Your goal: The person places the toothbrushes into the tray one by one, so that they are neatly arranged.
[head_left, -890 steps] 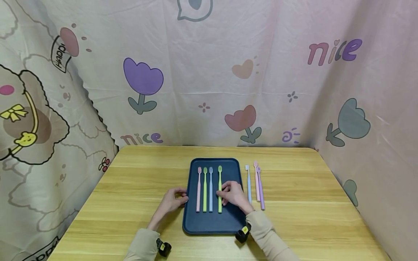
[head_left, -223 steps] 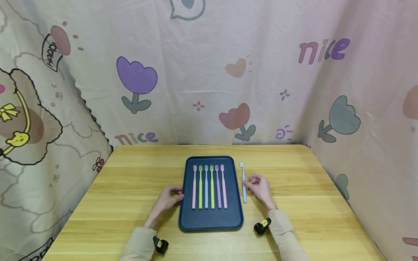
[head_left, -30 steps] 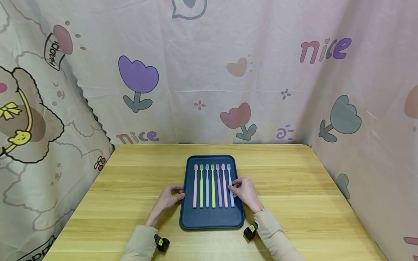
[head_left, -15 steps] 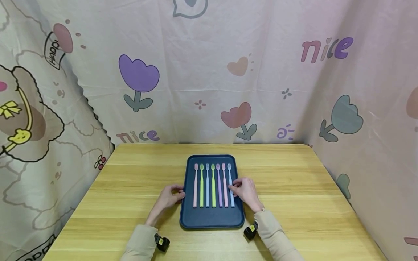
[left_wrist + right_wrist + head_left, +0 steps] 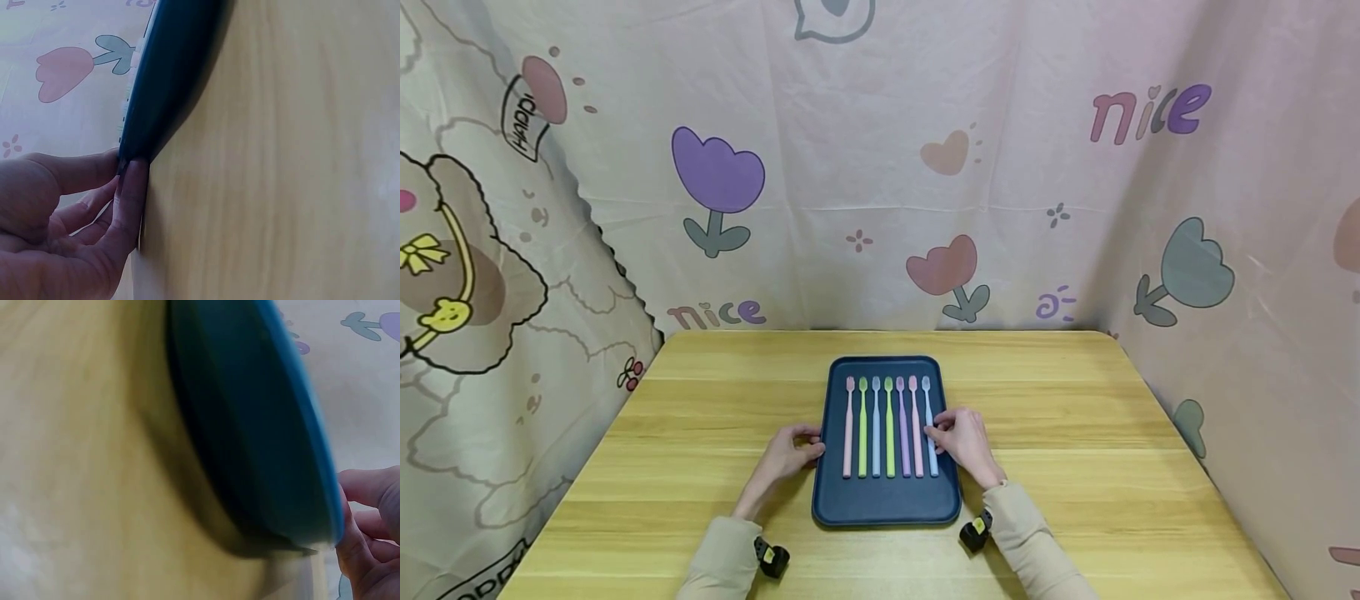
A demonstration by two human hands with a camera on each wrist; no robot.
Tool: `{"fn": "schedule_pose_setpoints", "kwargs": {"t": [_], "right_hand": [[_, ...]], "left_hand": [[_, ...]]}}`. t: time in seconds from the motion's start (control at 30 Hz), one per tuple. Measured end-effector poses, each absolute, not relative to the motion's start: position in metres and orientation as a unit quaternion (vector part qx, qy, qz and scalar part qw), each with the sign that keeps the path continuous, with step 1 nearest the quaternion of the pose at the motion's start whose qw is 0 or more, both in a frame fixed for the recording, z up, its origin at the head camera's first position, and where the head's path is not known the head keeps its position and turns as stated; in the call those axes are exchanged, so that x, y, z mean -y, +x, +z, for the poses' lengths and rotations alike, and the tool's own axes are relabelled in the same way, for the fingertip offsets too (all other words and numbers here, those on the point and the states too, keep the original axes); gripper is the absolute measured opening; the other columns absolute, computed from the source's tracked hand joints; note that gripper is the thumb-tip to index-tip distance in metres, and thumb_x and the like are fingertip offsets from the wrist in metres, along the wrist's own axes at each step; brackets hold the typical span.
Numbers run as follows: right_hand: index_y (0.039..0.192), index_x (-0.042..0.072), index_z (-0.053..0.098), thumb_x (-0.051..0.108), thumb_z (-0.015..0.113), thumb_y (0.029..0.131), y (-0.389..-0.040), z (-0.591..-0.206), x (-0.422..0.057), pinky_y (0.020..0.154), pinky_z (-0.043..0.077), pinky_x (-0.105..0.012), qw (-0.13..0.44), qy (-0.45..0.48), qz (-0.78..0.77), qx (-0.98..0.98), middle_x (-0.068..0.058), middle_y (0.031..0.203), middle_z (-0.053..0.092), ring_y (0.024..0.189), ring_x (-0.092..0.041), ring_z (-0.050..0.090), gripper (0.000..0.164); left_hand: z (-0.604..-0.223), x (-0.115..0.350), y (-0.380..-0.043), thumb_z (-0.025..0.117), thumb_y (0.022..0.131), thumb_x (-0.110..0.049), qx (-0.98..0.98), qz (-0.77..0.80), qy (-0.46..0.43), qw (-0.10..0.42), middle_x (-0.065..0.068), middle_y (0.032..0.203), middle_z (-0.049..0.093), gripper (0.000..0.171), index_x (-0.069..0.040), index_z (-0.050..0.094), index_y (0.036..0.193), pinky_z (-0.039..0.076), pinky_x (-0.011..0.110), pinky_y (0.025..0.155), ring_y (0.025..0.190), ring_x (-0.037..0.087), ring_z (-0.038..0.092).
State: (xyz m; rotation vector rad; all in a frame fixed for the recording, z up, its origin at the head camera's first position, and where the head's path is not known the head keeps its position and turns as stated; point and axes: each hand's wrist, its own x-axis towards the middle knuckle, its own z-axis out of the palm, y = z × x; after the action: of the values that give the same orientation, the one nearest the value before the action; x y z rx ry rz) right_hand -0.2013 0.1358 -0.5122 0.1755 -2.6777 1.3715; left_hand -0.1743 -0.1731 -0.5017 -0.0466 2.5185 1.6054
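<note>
A dark blue tray (image 5: 887, 507) lies on the wooden table, bearing a row of toothbrushes, heads toward the far side. From the left come a pink toothbrush (image 5: 847, 437), a green one, a blue one, a yellow-green one, a purple toothbrush (image 5: 904, 437) and another pink. At the right end is a light blue toothbrush (image 5: 933, 461), its handle pinched by my right hand (image 5: 968, 443). My left hand (image 5: 786, 458) grips the tray's left edge, thumb at the rim and fingers against the side in the left wrist view. The tray's wall hides the right fingertips in the right wrist view.
The wooden table (image 5: 700, 408) extends around the tray on all sides. Behind and beside it hangs a printed curtain (image 5: 842, 150) with flowers and lettering. Black wrist cameras sit by both beige sleeves (image 5: 718, 554).
Across the older frames, the toothbrushes right of the tray came onto it, the light blue one last, brought left by my right hand. Over the last second the hands have stayed put.
</note>
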Motion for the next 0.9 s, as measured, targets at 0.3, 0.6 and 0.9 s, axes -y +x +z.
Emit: {"fn": "schedule_pose_setpoints", "kwargs": {"t": [0.3,0.6,0.9], "right_hand": [[0.09,-0.005,0.076,0.007,0.08,0.082,-0.202,-0.513,-0.136,0.046,0.051,-0.021,0.061,0.057,0.452,0.888,-0.009,0.067,0.072,0.045,-0.01,0.064,0.015],[0.091,-0.005,0.076,0.007,0.08,0.083,-0.204,-0.516,-0.137,0.046,0.051,-0.021,0.068,0.06,0.452,0.888,-0.009,0.066,0.072,0.044,-0.01,0.063,0.016],[0.102,-0.006,0.074,0.01,0.073,0.09,-0.203,-0.516,-0.165,0.051,0.054,-0.021,0.077,0.044,0.509,0.856,-0.013,0.077,0.072,0.055,-0.01,0.062,0.02]], "left_hand": [[-0.503,0.172,-0.174,0.067,0.091,0.003,-0.837,0.541,-0.018,0.077,0.019,0.099,0.067,0.028,0.013,0.064,0.117,0.063,0.034,0.07,0.079,0.018,0.067],[-0.504,0.172,-0.176,0.067,0.091,0.003,-0.837,0.542,-0.018,0.074,0.019,0.099,0.067,0.028,0.013,0.064,0.117,0.063,0.035,0.07,0.079,0.018,0.067],[-0.492,0.183,-0.177,0.064,0.094,-0.001,-0.847,0.526,0.007,0.077,0.024,0.101,0.067,0.032,0.018,0.06,0.12,0.063,0.033,0.07,0.08,0.021,0.07]]}}
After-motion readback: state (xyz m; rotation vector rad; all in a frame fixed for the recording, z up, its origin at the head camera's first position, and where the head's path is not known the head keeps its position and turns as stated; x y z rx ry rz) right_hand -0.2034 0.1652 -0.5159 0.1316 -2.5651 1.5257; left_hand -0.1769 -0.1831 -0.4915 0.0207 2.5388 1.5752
